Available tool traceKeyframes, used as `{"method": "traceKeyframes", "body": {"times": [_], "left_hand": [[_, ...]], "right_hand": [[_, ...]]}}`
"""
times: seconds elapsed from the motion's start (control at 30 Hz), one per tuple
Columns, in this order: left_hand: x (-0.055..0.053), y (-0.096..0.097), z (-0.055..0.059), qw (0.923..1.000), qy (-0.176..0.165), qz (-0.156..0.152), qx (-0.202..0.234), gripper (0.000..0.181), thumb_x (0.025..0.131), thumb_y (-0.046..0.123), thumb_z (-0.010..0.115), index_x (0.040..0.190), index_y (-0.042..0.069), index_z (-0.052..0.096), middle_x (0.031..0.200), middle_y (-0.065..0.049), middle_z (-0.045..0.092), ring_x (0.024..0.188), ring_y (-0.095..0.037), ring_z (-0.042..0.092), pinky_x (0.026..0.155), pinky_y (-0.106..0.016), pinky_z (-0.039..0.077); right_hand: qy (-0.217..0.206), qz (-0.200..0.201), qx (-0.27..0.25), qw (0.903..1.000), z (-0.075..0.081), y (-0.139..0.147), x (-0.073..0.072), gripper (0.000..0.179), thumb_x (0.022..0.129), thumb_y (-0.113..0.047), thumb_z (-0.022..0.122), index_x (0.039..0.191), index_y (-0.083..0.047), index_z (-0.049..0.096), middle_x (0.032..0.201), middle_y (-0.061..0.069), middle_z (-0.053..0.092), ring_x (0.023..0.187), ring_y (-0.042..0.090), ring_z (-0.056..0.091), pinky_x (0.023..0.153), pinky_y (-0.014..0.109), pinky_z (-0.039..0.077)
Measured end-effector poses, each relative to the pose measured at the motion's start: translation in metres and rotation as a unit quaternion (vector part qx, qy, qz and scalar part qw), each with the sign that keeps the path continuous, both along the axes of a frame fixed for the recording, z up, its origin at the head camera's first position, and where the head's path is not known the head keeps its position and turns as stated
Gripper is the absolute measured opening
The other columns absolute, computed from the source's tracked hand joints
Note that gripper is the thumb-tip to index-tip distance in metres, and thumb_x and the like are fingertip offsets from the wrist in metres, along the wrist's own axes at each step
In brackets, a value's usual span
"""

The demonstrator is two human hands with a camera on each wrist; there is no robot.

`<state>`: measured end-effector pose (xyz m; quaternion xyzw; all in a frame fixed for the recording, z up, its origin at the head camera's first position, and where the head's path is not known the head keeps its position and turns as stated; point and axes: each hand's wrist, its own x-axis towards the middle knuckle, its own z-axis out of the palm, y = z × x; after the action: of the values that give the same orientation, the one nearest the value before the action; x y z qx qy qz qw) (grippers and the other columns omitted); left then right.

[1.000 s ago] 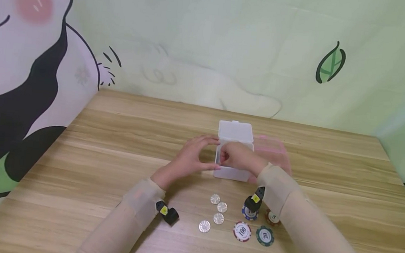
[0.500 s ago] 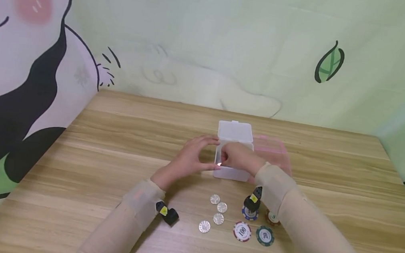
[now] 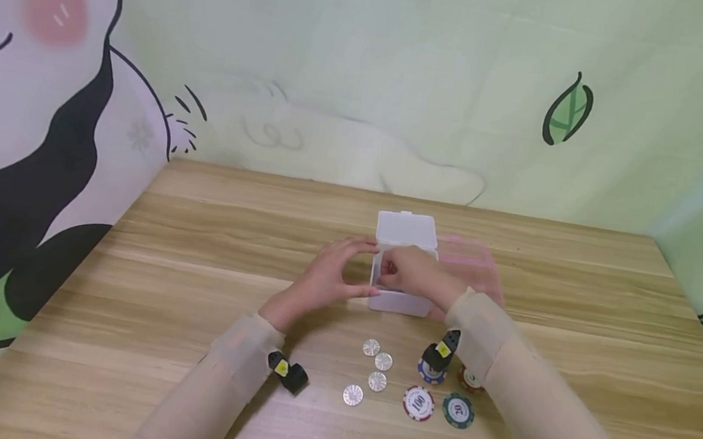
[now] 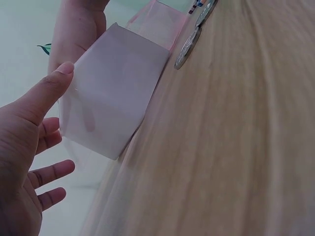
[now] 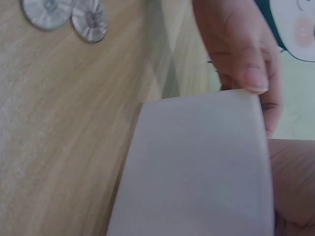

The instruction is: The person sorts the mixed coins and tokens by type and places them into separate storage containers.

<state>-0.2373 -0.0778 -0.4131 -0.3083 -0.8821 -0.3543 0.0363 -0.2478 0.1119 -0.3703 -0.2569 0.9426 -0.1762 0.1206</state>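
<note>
In the head view a white plastic box stands with its lid raised at the back. My left hand steadies its left end, thumb at the near corner and index finger at the far one. The left wrist view has that thumb on the rim and the other fingers spread loosely beside the wall. My right hand reaches down into the box from the right with curled fingers; what they hold, I cannot tell. Several silver coin-like discs lie on the table in front of the box.
Right beside the white box is a see-through pink box, partly behind the right forearm. Poker chips lie nearer the front: a red 100, a green 20, a blue one under the wrist camera and another by the sleeve.
A bright glint by the right fingertips at the box's near left corner half a second ago no longer shows. Both hands stay at the box, the right fingers shifting slightly.
</note>
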Motion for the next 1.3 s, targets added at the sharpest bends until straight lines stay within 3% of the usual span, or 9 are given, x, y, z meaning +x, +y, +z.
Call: {"method": "traceKeyframes", "body": {"times": [0.37,0.57,0.8,1.0,1.3], "left_hand": [[0.001,0.001,0.001,0.9999,-0.011,-0.002,0.006,0.068,0.075,0.037,0.080,0.133,0.012,0.054,0.146,-0.006,0.048,0.138,-0.028,0.042,0.116,-0.054,0.027],[0.001,0.000,0.001,0.9999,-0.008,0.000,0.013,0.067,0.075,0.035,0.081,0.132,0.011,0.055,0.145,-0.007,0.049,0.137,-0.028,0.042,0.115,-0.054,0.028],[0.000,0.000,-0.002,0.9999,-0.002,-0.002,0.016,0.066,0.075,0.036,0.081,0.131,0.011,0.055,0.144,-0.007,0.050,0.136,-0.027,0.043,0.115,-0.053,0.029],[0.000,0.000,-0.002,0.9998,0.005,-0.005,0.016,0.068,0.075,0.036,0.081,0.132,0.010,0.055,0.145,-0.008,0.049,0.137,-0.028,0.043,0.115,-0.053,0.029],[0.001,0.000,-0.004,0.9999,0.011,-0.004,0.011,0.069,0.075,0.037,0.080,0.133,0.011,0.053,0.146,-0.005,0.048,0.137,-0.027,0.042,0.115,-0.053,0.029]], "right_hand": [[0.034,-0.035,-0.129,0.9905,0.013,0.013,0.019,0.008,0.089,-0.013,0.066,0.090,-0.005,0.065,0.081,0.006,0.067,0.074,0.014,0.058,0.067,0.024,0.048],[0.031,-0.050,-0.143,0.9880,0.023,0.015,0.033,0.010,0.090,-0.017,0.065,0.093,-0.008,0.065,0.082,0.004,0.066,0.073,0.013,0.055,0.064,0.022,0.046],[0.047,-0.030,-0.173,0.9833,0.026,0.020,0.056,0.007,0.089,-0.015,0.066,0.088,-0.008,0.065,0.077,0.000,0.064,0.070,0.010,0.052,0.062,0.020,0.045],[0.055,0.009,-0.167,0.9844,0.021,0.021,0.073,0.006,0.087,-0.014,0.068,0.086,-0.010,0.064,0.074,-0.004,0.063,0.068,0.004,0.051,0.061,0.018,0.045],[0.013,0.039,-0.099,0.9942,0.007,0.015,0.085,0.009,0.087,-0.016,0.069,0.092,-0.009,0.068,0.077,-0.006,0.065,0.065,0.000,0.051,0.059,0.015,0.045]]}}
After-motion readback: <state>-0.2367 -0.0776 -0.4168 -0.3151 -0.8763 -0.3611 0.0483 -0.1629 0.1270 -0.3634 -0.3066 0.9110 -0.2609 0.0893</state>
